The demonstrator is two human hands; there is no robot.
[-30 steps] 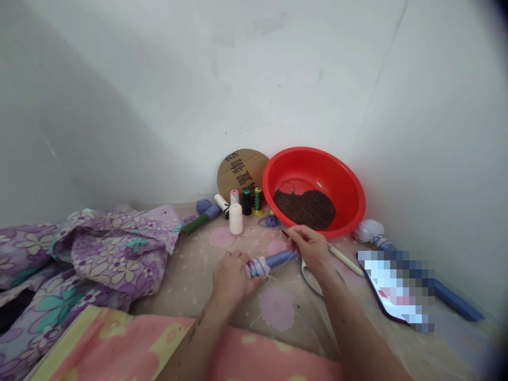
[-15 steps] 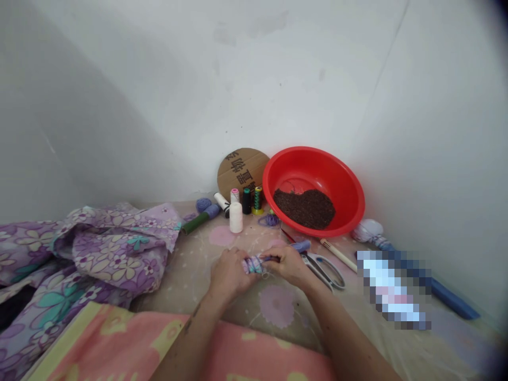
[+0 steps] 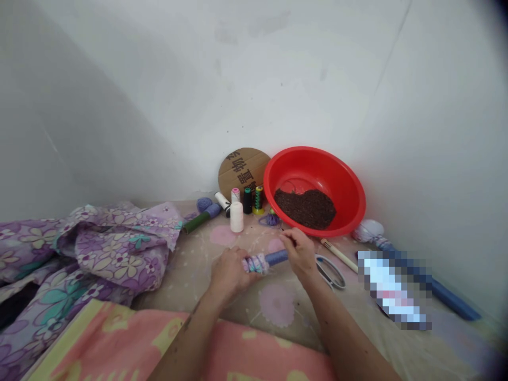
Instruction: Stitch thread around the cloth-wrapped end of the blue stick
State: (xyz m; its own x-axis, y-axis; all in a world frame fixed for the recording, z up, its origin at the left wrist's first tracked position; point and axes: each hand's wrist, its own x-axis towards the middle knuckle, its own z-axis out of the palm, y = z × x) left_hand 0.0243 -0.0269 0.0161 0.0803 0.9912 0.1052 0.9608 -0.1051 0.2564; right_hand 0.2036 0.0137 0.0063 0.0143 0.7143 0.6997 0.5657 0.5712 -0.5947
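My left hand (image 3: 230, 272) is closed around the end of a blue stick (image 3: 277, 257) whose near part is wrapped in a flowered cloth (image 3: 256, 263). The cloth looks bunched and bound round with yarn. Above the stick's far end, my right hand (image 3: 298, 253) is raised with thumb and fingers pinched together. A tiny dark tip shows at its fingers, too small to name. Just right of that hand lie scissors (image 3: 332, 272), their blades partly hidden behind my wrist.
A red basin (image 3: 359, 211) holding dark brown grains leans by the wall, beside a cardboard disc (image 3: 238, 169). Thread spools, with a white cone (image 3: 236, 218) in front, stand near it. Purple flowered fabric (image 3: 119, 248) lies left; a pink and yellow cloth (image 3: 238, 349) is in front.
My right hand has lifted away from the wrapped cloth, up and to the right, uncovering part of the blue stick. My left hand has stayed in place around the cloth.
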